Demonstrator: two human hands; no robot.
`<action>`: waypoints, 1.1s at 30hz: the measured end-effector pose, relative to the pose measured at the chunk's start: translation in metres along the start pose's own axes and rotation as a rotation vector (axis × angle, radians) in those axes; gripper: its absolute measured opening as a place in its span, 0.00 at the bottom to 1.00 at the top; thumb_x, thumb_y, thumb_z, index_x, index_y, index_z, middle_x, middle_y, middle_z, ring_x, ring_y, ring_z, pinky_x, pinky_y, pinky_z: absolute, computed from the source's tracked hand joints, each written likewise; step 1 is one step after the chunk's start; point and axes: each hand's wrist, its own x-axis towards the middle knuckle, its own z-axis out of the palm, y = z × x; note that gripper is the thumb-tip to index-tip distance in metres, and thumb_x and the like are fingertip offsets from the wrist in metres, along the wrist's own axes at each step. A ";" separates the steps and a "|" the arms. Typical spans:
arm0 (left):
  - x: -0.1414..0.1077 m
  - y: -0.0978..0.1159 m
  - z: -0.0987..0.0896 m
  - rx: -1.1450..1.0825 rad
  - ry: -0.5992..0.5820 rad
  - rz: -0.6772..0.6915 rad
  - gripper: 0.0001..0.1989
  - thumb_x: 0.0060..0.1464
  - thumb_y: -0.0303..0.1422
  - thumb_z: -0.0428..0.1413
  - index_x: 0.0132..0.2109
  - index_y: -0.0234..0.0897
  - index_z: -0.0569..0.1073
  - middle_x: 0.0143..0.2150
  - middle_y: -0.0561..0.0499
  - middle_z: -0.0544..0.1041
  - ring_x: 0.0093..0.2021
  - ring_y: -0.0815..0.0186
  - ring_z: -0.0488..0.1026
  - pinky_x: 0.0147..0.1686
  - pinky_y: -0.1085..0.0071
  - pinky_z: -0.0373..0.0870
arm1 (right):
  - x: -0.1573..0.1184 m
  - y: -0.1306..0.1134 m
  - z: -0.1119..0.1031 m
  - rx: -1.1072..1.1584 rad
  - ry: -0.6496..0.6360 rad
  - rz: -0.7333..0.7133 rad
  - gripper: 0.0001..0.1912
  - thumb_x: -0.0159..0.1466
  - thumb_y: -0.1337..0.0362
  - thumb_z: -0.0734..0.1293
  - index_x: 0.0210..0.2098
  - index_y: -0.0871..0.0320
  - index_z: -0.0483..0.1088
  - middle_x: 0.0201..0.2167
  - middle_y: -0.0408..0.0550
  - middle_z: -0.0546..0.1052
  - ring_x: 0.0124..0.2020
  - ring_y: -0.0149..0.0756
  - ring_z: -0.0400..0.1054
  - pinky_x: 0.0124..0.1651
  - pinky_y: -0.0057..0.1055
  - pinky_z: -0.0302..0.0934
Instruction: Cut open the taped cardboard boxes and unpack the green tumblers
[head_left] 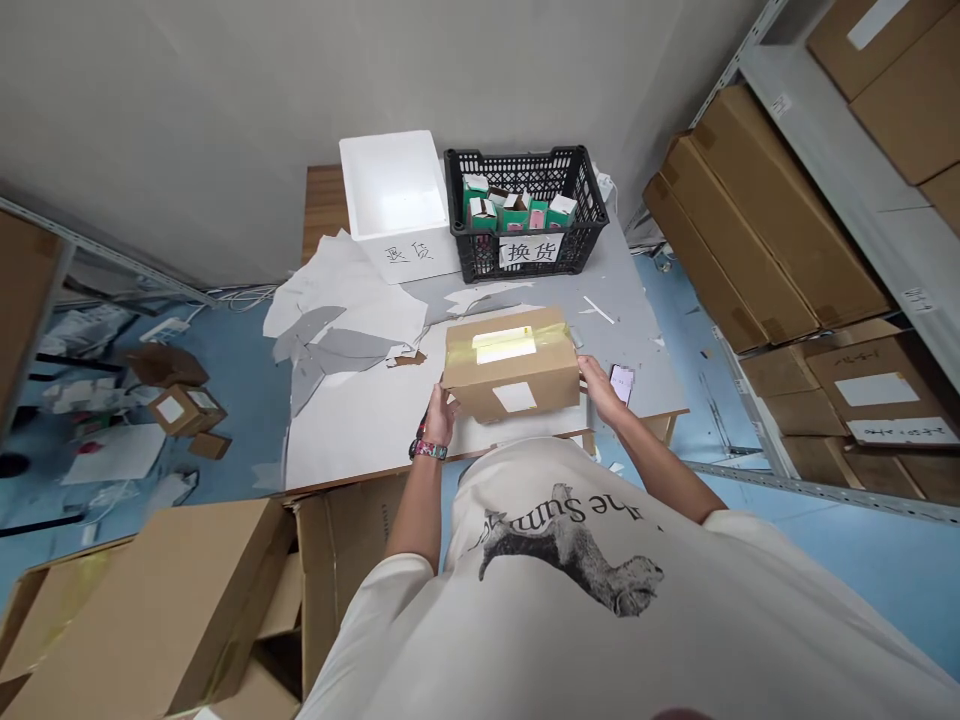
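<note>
A brown cardboard box (480, 370), with yellowish tape and a white label on top and another white label on its near side, is held over the table's front part. My left hand (440, 415), with a patterned band at the wrist, grips its left end. At the box's right end, my right hand (598, 388) holds the near corner. Just right of that hand a phone (622, 382) lies on the table. Whether the box's underside touches the table cannot be made out.
Behind the box stand a white foam bin (405, 250) and a black crate (480, 262) with small green-white boxes. Torn paper (360, 290) covers the table's left. Large cartons (187, 600) stand at the lower left, shelving (847, 200) with cartons on the right.
</note>
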 end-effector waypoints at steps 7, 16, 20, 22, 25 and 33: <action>0.013 0.022 -0.003 0.215 -0.022 0.032 0.49 0.66 0.77 0.56 0.70 0.40 0.81 0.69 0.33 0.83 0.65 0.43 0.86 0.62 0.48 0.85 | 0.001 -0.001 -0.004 0.123 -0.046 0.058 0.36 0.74 0.26 0.66 0.66 0.43 0.80 0.70 0.50 0.84 0.61 0.51 0.83 0.64 0.50 0.79; 0.011 0.014 -0.015 0.548 0.032 0.019 0.28 0.72 0.60 0.60 0.55 0.40 0.84 0.61 0.37 0.88 0.60 0.47 0.87 0.64 0.50 0.83 | 0.017 0.042 0.002 -0.009 0.082 0.212 0.40 0.68 0.26 0.69 0.65 0.48 0.79 0.69 0.57 0.84 0.69 0.56 0.77 0.66 0.54 0.78; 0.004 0.000 -0.041 1.048 0.287 0.003 0.21 0.69 0.38 0.63 0.64 0.39 0.81 0.69 0.33 0.83 0.68 0.42 0.82 0.70 0.47 0.77 | 0.018 0.043 0.010 -0.040 0.071 0.138 0.43 0.66 0.32 0.73 0.71 0.49 0.78 0.71 0.59 0.83 0.69 0.59 0.78 0.68 0.57 0.76; 0.000 -0.006 -0.055 1.246 0.340 -0.077 0.29 0.65 0.35 0.66 0.71 0.36 0.77 0.74 0.28 0.78 0.73 0.36 0.78 0.71 0.43 0.76 | 0.021 0.039 0.011 -0.023 0.032 0.065 0.47 0.65 0.31 0.75 0.75 0.48 0.76 0.71 0.58 0.83 0.69 0.59 0.78 0.70 0.57 0.75; -0.003 -0.013 -0.073 1.330 0.261 -0.202 0.28 0.62 0.35 0.67 0.68 0.38 0.77 0.70 0.27 0.80 0.72 0.34 0.78 0.69 0.42 0.75 | 0.025 0.034 0.012 -0.040 -0.009 -0.001 0.50 0.64 0.29 0.75 0.77 0.48 0.75 0.70 0.58 0.84 0.69 0.59 0.78 0.72 0.56 0.73; 0.019 -0.009 -0.076 0.572 0.452 -0.184 0.22 0.67 0.50 0.58 0.56 0.39 0.78 0.38 0.42 0.83 0.43 0.49 0.83 0.44 0.54 0.79 | 0.028 0.020 0.023 -0.231 0.311 -0.143 0.45 0.68 0.34 0.71 0.76 0.53 0.74 0.75 0.63 0.78 0.78 0.60 0.69 0.82 0.60 0.62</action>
